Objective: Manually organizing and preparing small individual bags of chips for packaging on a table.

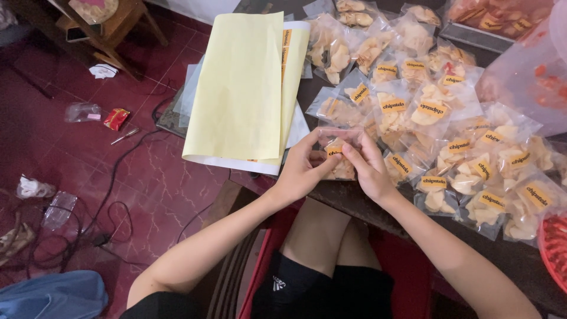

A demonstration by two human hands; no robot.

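Head view, looking down at a dark desk (348,198) and red tiled floor (147,177).

Left hand (304,162) and right hand (366,165) both pinched on one small clear bag of pale chips (339,155) — fingertips at its top edge, thumbs near the yellow sticker on its front. Bag held at the near edge of the desk, just above the lap, touching both hands. Left fingers curled over the top left corner; right fingers closed on the right side.

Right of the hands: many sealed chip bags (449,147) of the same kind, each with a yellow sticker, lying overlapped across the desk. More unlabelled bags (354,35) further back.

Left of the hands: pale yellow sheets (242,88) stacked, hanging partly over the desk edge, white backing showing at the bottom edge. Just beside the left hand, not touching.

Far right: large clear plastic bag of red-tinted chips (525,71); red basket rim (552,248) at the lower right corner. Tray of filled bags (490,20) at the top right.

On the floor: black cables (118,171), small red wrapper (116,118), crumpled clear plastic (82,111), blue cloth (53,295) at the bottom left. Wooden stool (112,23) at the top left.

Bottom centre: black shorts (307,289), bare knee under the desk edge.
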